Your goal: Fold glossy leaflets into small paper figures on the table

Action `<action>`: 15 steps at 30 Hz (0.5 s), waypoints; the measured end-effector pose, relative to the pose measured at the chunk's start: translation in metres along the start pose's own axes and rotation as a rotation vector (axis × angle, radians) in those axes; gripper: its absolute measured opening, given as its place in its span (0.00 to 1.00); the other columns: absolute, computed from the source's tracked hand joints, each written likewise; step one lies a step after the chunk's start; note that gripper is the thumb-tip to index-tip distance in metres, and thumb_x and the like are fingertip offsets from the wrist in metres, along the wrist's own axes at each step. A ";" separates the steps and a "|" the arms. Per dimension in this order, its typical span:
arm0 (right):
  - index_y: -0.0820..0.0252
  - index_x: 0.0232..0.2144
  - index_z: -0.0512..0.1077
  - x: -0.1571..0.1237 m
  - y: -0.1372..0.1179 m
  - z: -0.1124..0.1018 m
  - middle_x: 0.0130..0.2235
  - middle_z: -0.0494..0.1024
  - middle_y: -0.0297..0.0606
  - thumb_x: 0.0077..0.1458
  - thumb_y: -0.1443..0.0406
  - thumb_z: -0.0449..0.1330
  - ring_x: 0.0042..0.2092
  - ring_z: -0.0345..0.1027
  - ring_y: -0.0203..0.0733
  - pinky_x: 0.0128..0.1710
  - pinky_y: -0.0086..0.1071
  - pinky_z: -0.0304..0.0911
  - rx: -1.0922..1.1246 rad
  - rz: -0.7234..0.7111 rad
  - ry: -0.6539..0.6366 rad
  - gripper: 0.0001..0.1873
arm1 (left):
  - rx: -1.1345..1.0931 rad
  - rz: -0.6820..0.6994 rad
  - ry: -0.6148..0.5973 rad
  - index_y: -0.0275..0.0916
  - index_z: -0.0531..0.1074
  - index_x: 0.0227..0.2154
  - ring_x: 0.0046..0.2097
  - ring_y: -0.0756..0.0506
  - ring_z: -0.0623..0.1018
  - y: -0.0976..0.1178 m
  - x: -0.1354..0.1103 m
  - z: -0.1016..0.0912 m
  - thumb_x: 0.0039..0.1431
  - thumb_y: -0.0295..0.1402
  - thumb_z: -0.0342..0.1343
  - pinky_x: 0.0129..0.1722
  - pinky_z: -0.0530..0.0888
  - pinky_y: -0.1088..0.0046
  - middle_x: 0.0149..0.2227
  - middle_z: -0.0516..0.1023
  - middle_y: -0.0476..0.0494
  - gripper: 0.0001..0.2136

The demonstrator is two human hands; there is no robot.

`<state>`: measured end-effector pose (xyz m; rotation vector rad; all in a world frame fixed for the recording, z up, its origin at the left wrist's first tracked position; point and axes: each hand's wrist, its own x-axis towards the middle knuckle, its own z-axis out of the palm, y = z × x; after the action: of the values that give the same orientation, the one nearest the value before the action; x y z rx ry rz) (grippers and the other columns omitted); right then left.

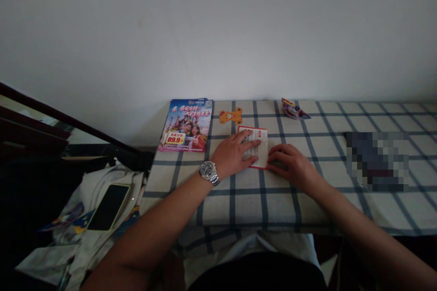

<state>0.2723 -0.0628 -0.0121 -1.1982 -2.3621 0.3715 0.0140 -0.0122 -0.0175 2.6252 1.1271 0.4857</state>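
Observation:
A small white printed card (263,148) with a red border lies on the checked cloth before me. My left hand (235,152), with a metal watch (209,173) on its wrist, rests across the card's left part, fingers stretched out and apart. The fingers of my right hand (292,163) are bent, and their tips close on the card's right edge near its lower corner. Part of the print is hidden under my left fingers. Just beyond the card lies a flat orange bear cutout (231,116).
Glossy leaflets (187,126) are stacked at the table's back left. A crumpled colourful wrapper (294,110) lies at the back, and a pixelated dark item (377,161) at the right. Below on the left, a phone (108,207) rests on pale fabric. A white wall (218,32) borders the table.

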 end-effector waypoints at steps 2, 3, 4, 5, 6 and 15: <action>0.54 0.41 0.77 -0.003 -0.003 0.000 0.48 0.78 0.45 0.63 0.62 0.67 0.48 0.74 0.52 0.48 0.48 0.73 0.002 -0.002 0.014 0.05 | 0.001 -0.002 -0.001 0.50 0.70 0.65 0.70 0.37 0.66 0.000 0.000 0.000 0.69 0.47 0.58 0.70 0.67 0.54 0.71 0.63 0.43 0.24; 0.54 0.42 0.77 -0.004 -0.004 0.001 0.49 0.78 0.45 0.63 0.62 0.67 0.49 0.74 0.52 0.49 0.48 0.73 0.001 0.002 0.018 0.06 | 0.002 -0.002 -0.002 0.50 0.70 0.66 0.70 0.37 0.66 0.000 0.000 0.000 0.69 0.47 0.58 0.70 0.67 0.54 0.71 0.63 0.43 0.24; 0.54 0.43 0.77 -0.006 -0.005 0.001 0.50 0.78 0.45 0.64 0.61 0.67 0.49 0.74 0.53 0.49 0.49 0.73 0.002 0.006 0.021 0.06 | 0.003 -0.003 -0.002 0.50 0.70 0.66 0.70 0.37 0.66 0.000 0.000 -0.001 0.70 0.47 0.58 0.70 0.67 0.54 0.71 0.63 0.43 0.24; 0.53 0.43 0.77 -0.007 -0.006 0.001 0.50 0.79 0.45 0.64 0.61 0.67 0.49 0.74 0.53 0.50 0.49 0.73 0.004 0.009 0.026 0.06 | 0.003 -0.004 -0.003 0.50 0.70 0.66 0.70 0.37 0.66 0.000 0.000 -0.001 0.70 0.47 0.58 0.70 0.67 0.54 0.71 0.63 0.43 0.24; 0.53 0.43 0.77 -0.007 -0.006 0.000 0.50 0.79 0.45 0.64 0.61 0.67 0.50 0.74 0.53 0.50 0.50 0.73 0.011 0.009 0.031 0.07 | 0.004 -0.006 -0.005 0.50 0.70 0.66 0.70 0.36 0.66 0.000 0.000 -0.001 0.70 0.47 0.58 0.70 0.67 0.54 0.71 0.63 0.43 0.24; 0.54 0.42 0.77 0.002 0.002 0.000 0.46 0.80 0.42 0.67 0.65 0.62 0.47 0.77 0.48 0.47 0.41 0.74 0.131 0.160 0.089 0.03 | -0.001 0.012 0.004 0.49 0.70 0.66 0.70 0.36 0.66 -0.002 0.000 0.000 0.70 0.46 0.58 0.70 0.67 0.54 0.70 0.63 0.41 0.24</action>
<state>0.2728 -0.0600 -0.0130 -1.3163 -2.1387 0.5074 0.0129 -0.0114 -0.0183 2.6329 1.1126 0.4946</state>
